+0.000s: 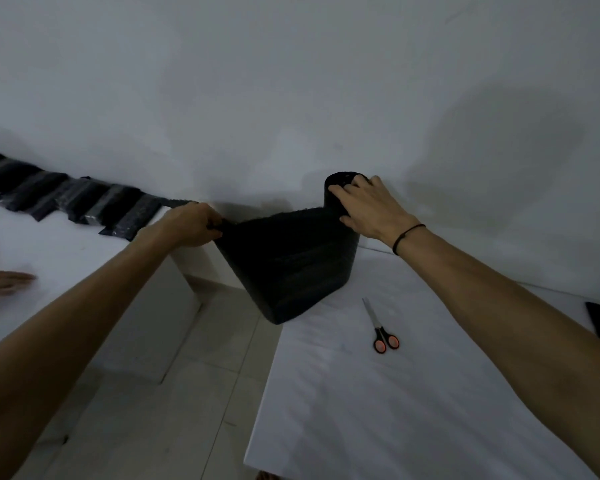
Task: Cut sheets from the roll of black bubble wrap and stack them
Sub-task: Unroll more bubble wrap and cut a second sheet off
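Dim room, white wall; two white surfaces with a strip of tiled floor (187, 393) between them. The roll of black bubble wrap (338, 181) stands upright at the far edge of the right-hand surface (378, 410), against the wall.

My right hand (371, 209) is on the roll's top, fingers curved round it to hold it down. My left hand (191, 225), left of the roll, has its fingers pinched on the free end; the unrolled length (284, 265) hangs taut across the gap.

Scissors (381, 330) lie closed on the surface, on my side of the roll. Black sheets (94, 202) overlap in a row along the wall, far left of the roll.

Step, as I judge it: drawing out a sheet's length, not yet cut. Next: one hand must let go for the scissors without the length slackening.
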`<action>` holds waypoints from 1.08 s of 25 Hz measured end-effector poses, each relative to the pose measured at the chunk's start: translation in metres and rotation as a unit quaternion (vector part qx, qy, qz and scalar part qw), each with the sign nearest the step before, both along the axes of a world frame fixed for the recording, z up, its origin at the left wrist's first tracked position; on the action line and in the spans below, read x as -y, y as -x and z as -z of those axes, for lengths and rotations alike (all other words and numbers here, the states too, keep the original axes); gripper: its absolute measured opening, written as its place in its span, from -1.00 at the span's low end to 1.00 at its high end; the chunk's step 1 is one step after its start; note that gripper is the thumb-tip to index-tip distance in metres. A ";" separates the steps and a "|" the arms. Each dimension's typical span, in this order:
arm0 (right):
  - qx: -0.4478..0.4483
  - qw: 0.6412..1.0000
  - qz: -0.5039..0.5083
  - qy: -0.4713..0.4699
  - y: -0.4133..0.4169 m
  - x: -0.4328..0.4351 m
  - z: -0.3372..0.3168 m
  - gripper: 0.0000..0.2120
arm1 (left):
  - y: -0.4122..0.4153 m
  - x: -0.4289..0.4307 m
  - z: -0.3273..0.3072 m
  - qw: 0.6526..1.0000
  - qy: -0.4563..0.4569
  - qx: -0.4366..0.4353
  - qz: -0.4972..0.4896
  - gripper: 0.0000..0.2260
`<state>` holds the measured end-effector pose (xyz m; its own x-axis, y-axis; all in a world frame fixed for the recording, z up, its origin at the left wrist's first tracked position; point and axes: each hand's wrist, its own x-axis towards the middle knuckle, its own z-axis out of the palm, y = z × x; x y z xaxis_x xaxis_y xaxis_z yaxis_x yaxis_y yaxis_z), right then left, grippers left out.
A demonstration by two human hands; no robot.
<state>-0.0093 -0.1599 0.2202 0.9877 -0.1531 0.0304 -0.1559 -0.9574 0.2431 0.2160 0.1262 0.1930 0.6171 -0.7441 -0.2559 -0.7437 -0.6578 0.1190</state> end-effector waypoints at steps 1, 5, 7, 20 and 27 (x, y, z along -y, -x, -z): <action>0.002 1.000 0.001 0.004 0.000 0.000 0.001 -0.43 | 0.004 0.003 0.000 1.000 0.004 -0.013 0.001 -0.65; 0.005 1.000 0.008 -0.003 -0.002 -0.001 0.003 -0.43 | 0.047 0.050 0.003 0.992 0.094 -0.057 0.058 -0.62; 0.008 1.000 0.009 -0.005 -0.004 0.001 0.004 -0.43 | 0.068 0.077 0.006 0.982 0.147 -0.088 0.079 -0.67; 0.034 0.998 0.042 0.011 0.013 0.013 0.011 -0.37 | 0.043 0.077 0.023 0.982 0.153 -0.055 0.098 -0.81; 0.053 0.998 0.031 0.003 0.006 -0.001 0.012 -0.48 | 0.044 0.084 0.014 0.978 0.147 -0.116 0.097 -0.78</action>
